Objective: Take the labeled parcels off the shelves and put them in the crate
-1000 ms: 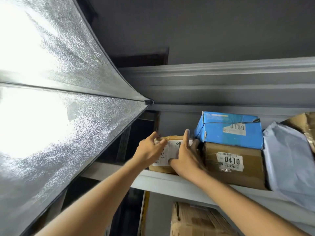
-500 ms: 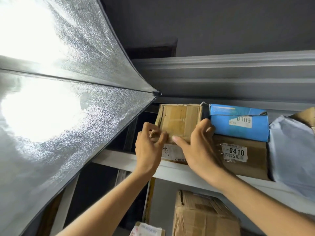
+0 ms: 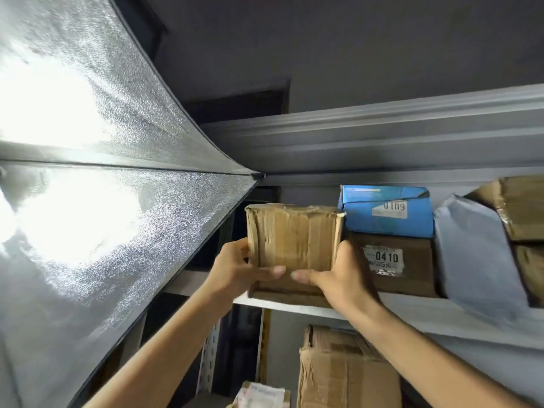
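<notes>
The left hand (image 3: 235, 269) and right hand (image 3: 341, 278) clamp a taped cardboard parcel (image 3: 294, 237) by its side edges, thumbs nearly meeting across its near face. The parcel stands tilted at the front lip of the shelf (image 3: 412, 309), at the shelf's left end. A silver sheet (image 3: 117, 231) crowds in left of the shelf. Farther back on the shelf, a blue box (image 3: 385, 213) sits on a brown box (image 3: 418, 263).

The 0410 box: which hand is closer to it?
Right. The right hand grips the cardboard parcel by its right edge, just beside the 0410 box. The left hand grips the parcel's left edge, farther away.
</notes>
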Available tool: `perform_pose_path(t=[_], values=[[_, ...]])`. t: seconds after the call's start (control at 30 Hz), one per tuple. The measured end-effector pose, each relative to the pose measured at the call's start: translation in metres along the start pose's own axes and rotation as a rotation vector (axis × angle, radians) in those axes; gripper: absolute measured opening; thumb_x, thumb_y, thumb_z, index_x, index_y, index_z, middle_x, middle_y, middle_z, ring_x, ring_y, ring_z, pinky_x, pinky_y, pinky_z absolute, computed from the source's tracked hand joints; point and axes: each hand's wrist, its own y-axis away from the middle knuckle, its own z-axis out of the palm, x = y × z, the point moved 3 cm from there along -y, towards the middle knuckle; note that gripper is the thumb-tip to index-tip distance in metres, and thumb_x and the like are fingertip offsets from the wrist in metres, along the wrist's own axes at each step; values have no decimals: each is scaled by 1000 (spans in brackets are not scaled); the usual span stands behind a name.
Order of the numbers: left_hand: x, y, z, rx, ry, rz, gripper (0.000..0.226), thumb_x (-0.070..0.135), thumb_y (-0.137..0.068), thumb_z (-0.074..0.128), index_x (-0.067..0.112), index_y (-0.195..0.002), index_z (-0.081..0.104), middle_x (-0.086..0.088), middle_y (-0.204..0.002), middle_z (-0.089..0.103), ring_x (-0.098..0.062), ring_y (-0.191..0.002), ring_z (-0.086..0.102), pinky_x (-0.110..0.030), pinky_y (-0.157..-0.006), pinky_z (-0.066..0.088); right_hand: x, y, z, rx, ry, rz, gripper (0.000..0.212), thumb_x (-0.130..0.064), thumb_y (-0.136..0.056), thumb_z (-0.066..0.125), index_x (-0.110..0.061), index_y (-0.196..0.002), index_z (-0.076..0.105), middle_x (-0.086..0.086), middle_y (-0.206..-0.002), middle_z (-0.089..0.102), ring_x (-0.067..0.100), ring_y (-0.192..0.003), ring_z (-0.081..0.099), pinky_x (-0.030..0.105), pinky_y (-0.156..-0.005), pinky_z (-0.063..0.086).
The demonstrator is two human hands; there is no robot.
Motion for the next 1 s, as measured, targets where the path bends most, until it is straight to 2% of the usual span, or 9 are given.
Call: perform_pose_path(t=[0.13,0.3,0.4,0.5,0.6,0.67,0.77,0.9,1.0], values=[[-8,35,7,74,75,124,52,21,-41,90,21,-90,73,-8,-88,76,-27,-87,73,-36,-69,58,11,25,-1,26,-206,-85,69,4,-51,90,-6,-109,54,5,-102,66,9,-90,64,1,-63,41],[-6,56,13,129,145,246,58,13,-32,90,21,-86,72,-8,-84,75,-22,-81,74,-25,-62,56,24,44,-13,-6,-524,-218,88,11,-51,85,-20,-126,51,2,-106,73,11,-99,69,24,-85,55],[1,64,17,183,172,274,57,18,-31,92,22,-85,73,-7,-84,75,-20,-82,73,-22,-62,55,26,45,-21,-33,-582,-282,86,-4,-54,84,-18,-131,48,-2,-105,73,10,-97,69,16,-77,53],[16,72,24,197,-5,290,72,40,-41,92,37,-109,68,9,-113,71,-19,-117,62,-24,-87,53,27,40,-30,35,-608,-281,63,-7,-52,87,-13,-110,62,-4,-93,75,4,-85,70,11,-68,51],[42,78,33,159,-201,403,105,39,-51,89,44,-143,38,31,-148,34,-1,-146,13,-42,-119,22,29,36,-32,-17,-877,-193,39,-15,-69,72,-14,-108,67,4,-107,73,16,-102,68,28,-80,57],[64,82,42,129,-371,594,105,35,-54,86,39,-146,36,23,-154,27,0,-147,7,-33,-122,10,32,34,-32,-111,-1134,-62,35,-17,-81,55,-10,-114,64,11,-114,70,23,-104,68,39,-70,60],[89,86,54,131,-574,724,100,37,-56,85,35,-145,39,13,-156,28,-8,-148,12,-30,-121,12,28,32,-36,-187,-1303,60,44,-20,-86,43,-1,-125,56,19,-120,66,31,-103,68,40,-66,58],[93,87,59,159,-586,732,98,40,-56,83,33,-144,41,14,-155,30,-7,-147,16,-28,-120,17,26,32,-49,-219,-1264,84,43,-24,-85,45,-3,-122,56,17,-115,68,30,-100,69,39,-65,59],[86,85,57,184,-411,671,96,35,-55,84,30,-142,44,15,-152,36,-1,-144,21,-31,-117,26,19,28,-63,-209,-1150,93,48,-22,-82,51,-4,-127,54,15,-122,66,31,-111,64,48,-78,58]])
